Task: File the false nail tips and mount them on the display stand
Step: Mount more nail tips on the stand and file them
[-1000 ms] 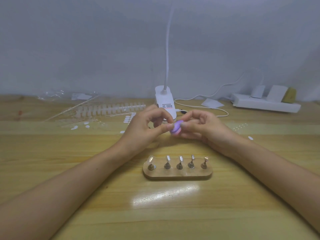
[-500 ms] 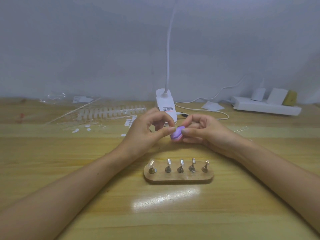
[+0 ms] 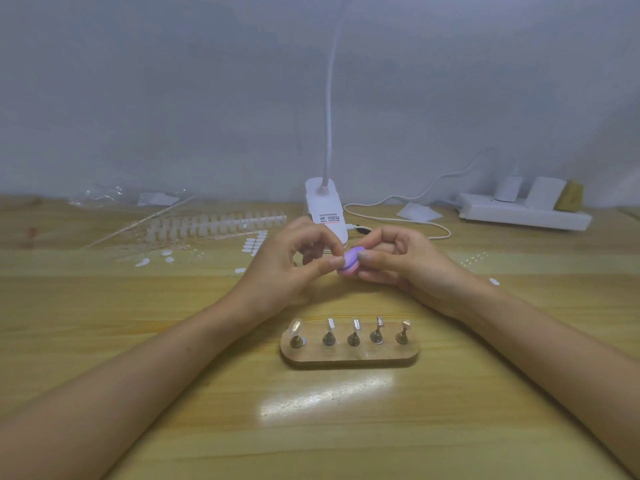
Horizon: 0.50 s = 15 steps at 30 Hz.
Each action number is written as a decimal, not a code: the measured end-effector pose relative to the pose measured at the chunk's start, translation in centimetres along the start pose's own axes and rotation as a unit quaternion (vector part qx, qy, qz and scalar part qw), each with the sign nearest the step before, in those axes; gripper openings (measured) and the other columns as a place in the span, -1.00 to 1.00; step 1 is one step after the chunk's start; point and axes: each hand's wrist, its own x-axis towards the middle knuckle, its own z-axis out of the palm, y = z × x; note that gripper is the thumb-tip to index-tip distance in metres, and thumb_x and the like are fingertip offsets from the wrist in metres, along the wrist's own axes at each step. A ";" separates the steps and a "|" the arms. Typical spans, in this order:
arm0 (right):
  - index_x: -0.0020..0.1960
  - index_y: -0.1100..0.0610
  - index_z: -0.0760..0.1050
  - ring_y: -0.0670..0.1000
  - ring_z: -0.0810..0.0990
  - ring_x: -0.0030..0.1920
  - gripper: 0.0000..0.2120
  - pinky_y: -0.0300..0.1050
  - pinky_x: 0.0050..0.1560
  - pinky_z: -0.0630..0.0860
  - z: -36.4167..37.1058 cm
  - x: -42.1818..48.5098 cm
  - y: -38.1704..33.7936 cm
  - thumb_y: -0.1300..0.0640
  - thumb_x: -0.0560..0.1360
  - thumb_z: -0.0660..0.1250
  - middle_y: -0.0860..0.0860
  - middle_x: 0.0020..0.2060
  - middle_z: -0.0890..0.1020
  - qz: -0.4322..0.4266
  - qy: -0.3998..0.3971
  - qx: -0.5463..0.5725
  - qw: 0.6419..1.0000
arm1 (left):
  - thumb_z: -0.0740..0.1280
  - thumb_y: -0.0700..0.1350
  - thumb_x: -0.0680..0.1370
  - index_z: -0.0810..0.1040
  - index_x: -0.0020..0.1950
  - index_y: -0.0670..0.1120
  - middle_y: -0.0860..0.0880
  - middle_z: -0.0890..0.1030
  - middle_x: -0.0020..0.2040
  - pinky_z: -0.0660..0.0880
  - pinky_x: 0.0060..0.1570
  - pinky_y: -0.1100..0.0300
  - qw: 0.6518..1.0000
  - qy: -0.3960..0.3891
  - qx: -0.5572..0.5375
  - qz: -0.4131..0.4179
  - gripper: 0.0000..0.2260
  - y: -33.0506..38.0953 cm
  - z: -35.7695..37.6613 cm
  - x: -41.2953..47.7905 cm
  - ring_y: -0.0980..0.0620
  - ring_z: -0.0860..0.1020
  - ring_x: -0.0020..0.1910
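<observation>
Out beyond the left hand lie the strips of unfiled tips [image 3: 214, 223], with a few loose ones scattered nearer its knuckles. The left hand [image 3: 284, 271] is pinched, thumb against forefinger, right up against the purple file block [image 3: 349, 262]. I take it there's a nail tip in that pinch, but it's too small for me to make out. The right hand [image 3: 412, 268] grips the block, thumb on top and fingers curled beneath, so the two hands meet at it.

To do this well, I'd hold the tip close to its edge so it can't flex, draw the block in short, light strokes, and turn the tip to even out the curve. Press hard and it may spring from the fingers.

Just on the near side of both hands sits the display stand [image 3: 349, 356]. The holder on the left hand's side carries a mounted tip [image 3: 296, 328]; the other four look bare.
</observation>
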 end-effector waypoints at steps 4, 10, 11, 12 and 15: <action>-0.04 0.22 0.54 0.04 0.73 -0.08 -0.85 -0.23 -0.11 0.63 -0.1 -0.1 -0.3 0.24 0.41 0.42 0.17 -0.13 0.73 0.021 -0.025 -0.009 0.999 | 0.46 -0.18 0.50 0.62 -0.15 -0.03 0.14 0.41 -0.24 0.32 -0.23 0.47 1.000 -0.003 -0.014 0.000 -0.92 0.0 0.0 -0.1 0.17 0.41 -0.25; -0.07 0.19 0.55 0.08 0.72 -0.05 -0.88 -0.11 0.02 0.64 0.2 -0.2 0.0 0.23 0.42 0.44 0.21 -0.07 0.72 0.007 -0.046 -0.031 0.998 | 0.45 -0.20 0.51 0.60 -0.15 -0.02 0.11 0.43 -0.20 0.34 -0.19 0.45 1.000 -0.012 -0.017 -0.009 -0.90 0.1 -0.1 -0.1 0.17 0.43 -0.24; -0.06 0.21 0.54 0.06 0.73 -0.07 -0.86 -0.15 -0.03 0.65 0.1 -0.1 0.0 0.23 0.41 0.44 0.20 -0.09 0.73 0.001 -0.020 -0.013 1.000 | 0.46 -0.18 0.50 0.61 -0.14 -0.04 0.13 0.42 -0.22 0.33 -0.20 0.45 1.000 -0.019 -0.019 -0.011 -0.93 0.1 -0.1 -0.1 0.17 0.42 -0.24; -0.06 0.22 0.53 0.04 0.73 -0.09 -0.85 -0.18 -0.06 0.65 0.0 -0.1 0.0 0.24 0.40 0.43 0.19 -0.10 0.73 -0.002 -0.002 0.003 1.000 | 0.46 -0.17 0.50 0.62 -0.14 -0.05 0.15 0.42 -0.23 0.32 -0.21 0.45 1.000 -0.017 -0.020 -0.010 -0.95 0.2 0.0 -0.1 0.18 0.41 -0.25; -0.10 0.13 0.58 0.06 0.73 -0.06 -0.89 -0.16 -0.04 0.64 0.1 -0.2 -0.1 0.22 0.41 0.48 0.19 -0.08 0.73 0.007 -0.054 -0.017 0.998 | 0.45 -0.23 0.51 0.60 -0.16 -0.03 0.14 0.43 -0.23 0.33 -0.21 0.47 1.000 0.007 -0.025 0.001 -0.89 0.2 0.0 0.0 0.23 0.41 -0.26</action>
